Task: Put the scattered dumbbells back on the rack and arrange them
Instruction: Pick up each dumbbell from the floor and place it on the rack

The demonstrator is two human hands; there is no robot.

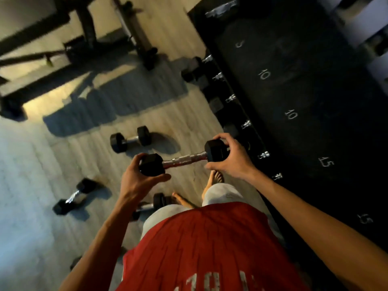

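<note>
So both hands are on 1 dumbbell (182, 159), held level out front above the floor (84, 148). The left hand (136, 181) is cupped around the left head, fingers over the top and thumb under it, and the right hand (231, 158) is wrapped round the right head the same way. The chrome handle between them is bare. The rack (294, 101) is just to the right of the right hand, dark, with 10 and 15 marked on heads already sitting there. 3 more dumbbells lie loose on the floor: 1 (130, 138) just beyond the hands, 1 (73, 195) off to the left, 1 (151, 204) below the left wrist by the bare feet
</note>
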